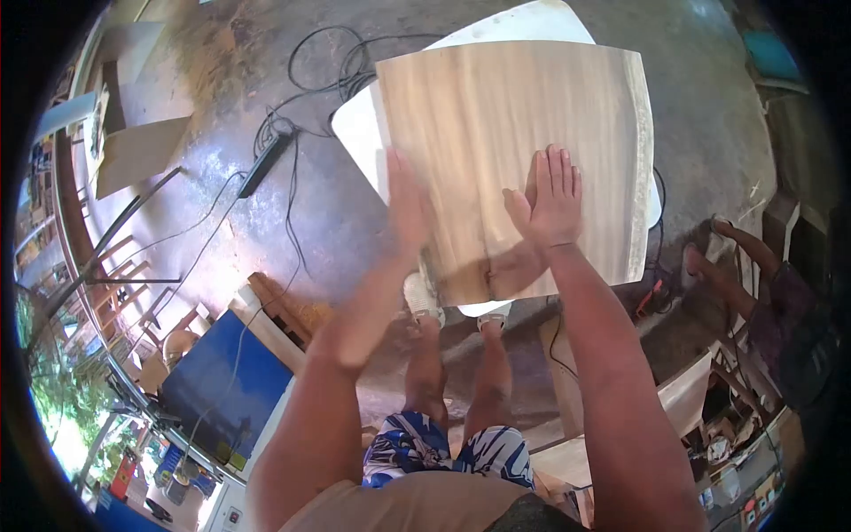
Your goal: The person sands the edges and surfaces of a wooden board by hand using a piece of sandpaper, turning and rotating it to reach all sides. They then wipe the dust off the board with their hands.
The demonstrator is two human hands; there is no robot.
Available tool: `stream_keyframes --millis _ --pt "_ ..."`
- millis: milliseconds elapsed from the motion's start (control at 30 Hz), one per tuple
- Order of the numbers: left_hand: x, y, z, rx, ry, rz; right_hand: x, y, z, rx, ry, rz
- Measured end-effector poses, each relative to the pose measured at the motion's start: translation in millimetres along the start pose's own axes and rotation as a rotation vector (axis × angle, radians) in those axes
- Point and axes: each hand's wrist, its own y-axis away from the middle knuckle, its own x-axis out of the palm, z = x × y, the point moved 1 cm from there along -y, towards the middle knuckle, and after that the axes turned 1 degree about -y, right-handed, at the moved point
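A wide wooden board (505, 115) with straight grain and a pale rough right edge lies over a white tabletop (359, 133). My right hand (554, 202) rests palm down on the board's face, fingers stretched forward and thumb apart. At the board's left edge is my left hand (408, 202), slightly blurred, its fingers extended forward along that side. Neither hand shows anything in its grasp.
Black cables (346, 66) and a power strip (266, 166) lie on the concrete floor to the left. A blue panel (222, 381) stands at lower left. Another person's legs (727, 266) show at right, near wooden pieces (687, 395).
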Motion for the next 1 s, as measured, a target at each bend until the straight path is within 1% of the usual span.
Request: stream_keyframes --millis 67,133,233,300,367,400,467,567,633,700,733,767,800,833,900,933,967,1000 --pt "-2 -69 5 -0.058 -0.019 0.021 -1 3 0 -0.003 -0.036 -0.01" --pt "4 -148 27 0.088 -0.071 -0.128 4 4 -4 -0.01 -0.024 -0.021" --pt "0 -179 27 0.04 -0.024 -0.091 5 6 -3 -0.016 -0.028 -0.019" --pt "7 -142 25 0.068 -0.081 -0.127 2 -1 0 -0.014 -0.045 -0.037" --pt "2 -73 9 0.021 -0.028 -0.044 -3 2 4 -0.003 -0.075 -0.046" --pt "-1 -35 0 0.031 -0.005 -0.025 -5 4 5 -0.004 -0.081 -0.047" --pt "-2 32 -15 -0.061 -0.01 0.056 -3 1 2 0.015 -0.062 0.015" --pt "1 59 -13 -0.002 0.049 0.038 -2 2 0 0.012 -0.045 -0.002" --pt "-3 16 -8 0.093 -0.081 0.013 -5 2 3 0.014 -0.053 -0.001" --pt "-3 -65 5 0.029 0.015 -0.016 -4 3 1 0.026 -0.055 -0.002" --pt "-1 -106 17 0.117 -0.034 -0.064 -2 3 -1 0.008 -0.045 -0.024" --pt "-2 -146 20 0.099 -0.026 -0.072 1 3 -3 -0.011 -0.035 -0.046" --pt "-4 -170 21 0.084 -0.02 -0.082 3 3 -3 -0.005 -0.033 -0.043" --pt "-2 -171 22 0.085 -0.016 -0.075 3 3 -3 -0.006 -0.029 -0.053" --pt "-2 -172 23 0.017 -0.031 -0.112 3 4 -1 -0.006 -0.024 -0.065" --pt "-3 -159 14 -0.024 0.024 -0.074 3 3 -1 -0.003 -0.028 -0.066" --pt "-7 -130 3 -0.069 0.077 -0.033 3 3 -2 -0.001 -0.033 -0.063" --pt "0 -94 11 -0.036 -0.019 -0.004 1 5 -1 0.004 -0.033 -0.057"
